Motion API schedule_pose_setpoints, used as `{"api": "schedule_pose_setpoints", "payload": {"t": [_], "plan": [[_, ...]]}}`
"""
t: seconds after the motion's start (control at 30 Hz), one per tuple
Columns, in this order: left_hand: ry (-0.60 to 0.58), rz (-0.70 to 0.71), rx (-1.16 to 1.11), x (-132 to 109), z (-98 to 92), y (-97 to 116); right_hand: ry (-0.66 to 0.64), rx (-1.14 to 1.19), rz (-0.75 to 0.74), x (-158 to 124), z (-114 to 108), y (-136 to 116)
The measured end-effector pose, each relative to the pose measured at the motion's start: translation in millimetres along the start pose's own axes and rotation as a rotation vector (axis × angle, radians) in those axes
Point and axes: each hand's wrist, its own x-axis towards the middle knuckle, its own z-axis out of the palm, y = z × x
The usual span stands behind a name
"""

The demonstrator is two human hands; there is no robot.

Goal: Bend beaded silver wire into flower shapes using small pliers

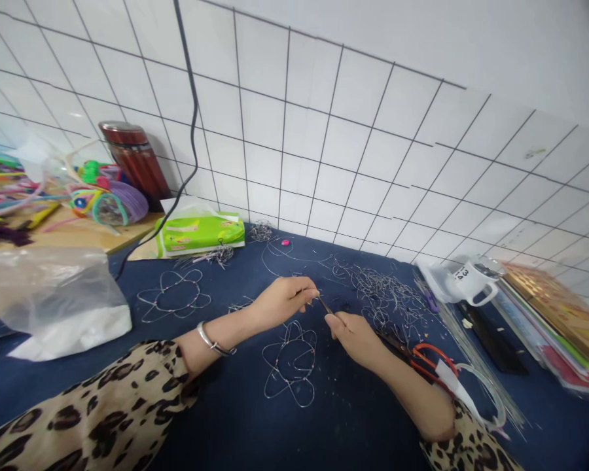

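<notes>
Above the middle of the blue tabletop, my left hand (285, 301) is closed in a pinch, apparently on a thin wire whose details are too fine to make out. My right hand (356, 337) grips a slim dark tool (324, 305), its narrow tip meeting the left fingertips; most of the tool is hidden in the palm. A flower-shaped wire piece (290, 378) with small pinkish beads lies just below my hands. A similar wire flower (158, 302) rests to the left of them. Behind my hands is a loose wire loop (264, 261) near a pink bead-like object (285, 243).
Tangled wire pieces (387, 291) and orange-handled scissors (425, 363) lie right. Straight wires (466, 366), a white mug (471, 282) and stacked books (554, 327) are farther right. A green tissue pack (201, 234), plastic bag (69, 294) and red thermos (136, 160) stand left; a black cable (194, 124) hangs down.
</notes>
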Motion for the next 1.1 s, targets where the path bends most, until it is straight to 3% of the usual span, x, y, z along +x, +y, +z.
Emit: {"api": "schedule_pose_setpoints", "payload": {"t": [0.17,0.4,0.67,0.77,0.93,1.0,1.1], "plan": [[0.037,0.080,0.025,1,2.6,-4,0.017,-0.039,-0.009,-3,4,-4],[0.118,0.319,0.233,-1,-1.9,-8,-0.002,-0.038,-0.042,-5,2,-8],[0.091,0.506,0.252,2,-11.8,-14,-0.134,0.153,-0.079,-8,-5,-12],[0.093,0.416,0.134,2,-9.7,-13,-0.152,0.249,-0.049,-8,0,-10],[0.084,0.106,-0.244,3,-2.2,-11,-0.132,0.298,-0.012,-7,4,-12],[0.076,0.025,-0.299,3,-1.8,-10,-0.138,0.224,-0.040,-8,1,-14],[0.058,-0.056,-0.254,3,-4.7,-9,-0.094,-0.064,-0.106,-9,-4,-13]]}}
